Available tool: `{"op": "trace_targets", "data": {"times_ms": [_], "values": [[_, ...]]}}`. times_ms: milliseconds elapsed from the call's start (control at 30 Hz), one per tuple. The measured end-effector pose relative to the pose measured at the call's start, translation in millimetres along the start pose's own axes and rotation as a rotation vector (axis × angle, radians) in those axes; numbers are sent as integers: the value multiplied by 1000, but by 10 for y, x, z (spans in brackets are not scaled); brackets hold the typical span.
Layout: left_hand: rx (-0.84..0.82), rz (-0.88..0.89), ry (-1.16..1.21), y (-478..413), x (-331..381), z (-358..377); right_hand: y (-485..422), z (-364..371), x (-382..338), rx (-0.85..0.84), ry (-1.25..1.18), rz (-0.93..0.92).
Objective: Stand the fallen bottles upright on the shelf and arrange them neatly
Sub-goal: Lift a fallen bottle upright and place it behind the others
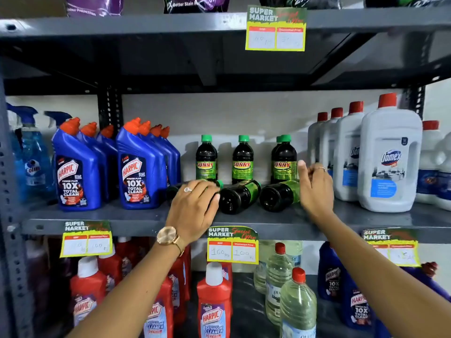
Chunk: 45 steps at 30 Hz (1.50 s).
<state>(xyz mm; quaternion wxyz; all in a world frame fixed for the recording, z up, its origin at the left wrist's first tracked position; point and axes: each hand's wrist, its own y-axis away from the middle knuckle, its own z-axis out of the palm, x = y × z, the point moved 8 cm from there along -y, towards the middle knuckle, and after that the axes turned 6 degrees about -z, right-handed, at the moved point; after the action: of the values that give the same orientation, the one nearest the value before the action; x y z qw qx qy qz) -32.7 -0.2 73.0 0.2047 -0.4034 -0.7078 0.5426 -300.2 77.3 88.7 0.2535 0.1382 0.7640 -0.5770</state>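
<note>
Dark Sunny bottles with green caps and green labels stand at the back of the grey shelf [136,215]: one at the left [206,158], one in the middle [242,159], and a pair at the right [284,159]. In front of them three lie on their sides. My left hand [194,206] rests over the leftmost fallen bottle [173,189], fingers wrapped on it. The middle fallen bottle [238,196] and the right fallen bottle [278,195] point their bases toward me. My right hand [314,184] is beside the right fallen bottle, fingers apart, holding nothing.
Blue Harpic bottles [136,169] stand in rows to the left, with Colin spray bottles [31,157] beyond. White Domex jugs [388,157] crowd the right. Price tags [231,245] hang on the shelf edge. Red Harpic bottles [213,301] and clear bottles [297,306] fill the lower shelf.
</note>
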Motion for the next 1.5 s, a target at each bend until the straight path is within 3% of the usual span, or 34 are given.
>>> {"op": "trace_targets", "data": {"times_ms": [133,300,400,533,633,800,900,1067,1300,1500], "values": [[-14,-50,-27,106,-52,70,60,80,341,-89,88,300],[18,-246,-84,309,-205,53,95,205,405,-370,298,438],[35,-177,-79,407,-207,63,65,290,401,-589,311,550],[58,-109,-117,384,-136,37,-52,443,570,-721,299,636],[44,-107,-132,383,-138,49,-24,472,582,-660,227,685],[5,-116,-117,382,-146,55,69,277,517,-441,208,668],[-10,-116,-114,383,-155,57,92,195,622,-282,72,650],[-102,-190,-80,394,-223,136,-43,-18,480,31,-91,436],[-92,-304,-89,361,-246,57,-52,158,192,-131,32,221],[-82,-300,-136,337,-157,60,-13,330,332,-258,-149,345]]}}
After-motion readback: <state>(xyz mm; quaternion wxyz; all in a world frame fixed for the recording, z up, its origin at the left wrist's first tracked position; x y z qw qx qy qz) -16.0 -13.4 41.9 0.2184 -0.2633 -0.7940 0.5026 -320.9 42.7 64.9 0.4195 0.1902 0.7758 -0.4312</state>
